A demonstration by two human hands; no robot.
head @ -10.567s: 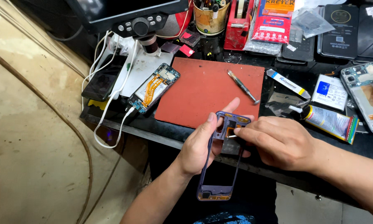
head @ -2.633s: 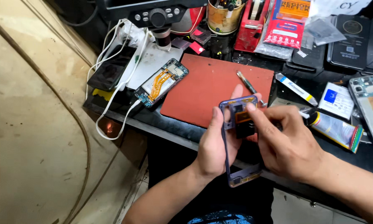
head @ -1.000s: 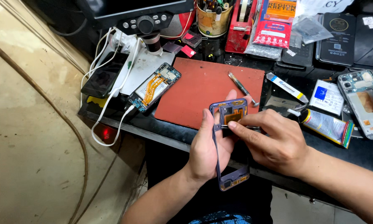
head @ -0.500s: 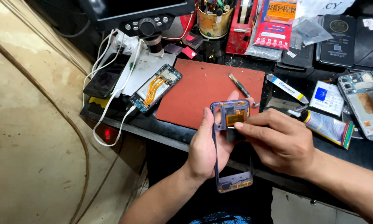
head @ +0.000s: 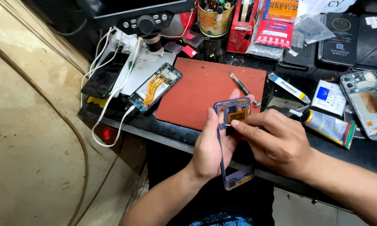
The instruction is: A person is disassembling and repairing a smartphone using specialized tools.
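Note:
My left hand (head: 211, 146) grips a purple phone frame (head: 232, 113) upright over the front edge of the bench, thumb on its left rail. An orange panel shows in the frame's upper half. My right hand (head: 276, 140) pinches a thin metal tool whose tip touches the frame's left side, just below the orange panel. Both hands hover in front of a red work mat (head: 205, 90).
An opened phone (head: 155, 87) with orange flex cables lies left of the mat, plugged into white cables. A screwdriver (head: 243, 88) rests on the mat. A glue tube (head: 326, 125), another opened phone (head: 366, 104), a tool cup (head: 213, 19) and microscope (head: 148, 27) crowd the bench.
The phone frame has been raised and turned upright from ten seconds ago. In the last second my right hand shifted slightly on it; the view moved a little.

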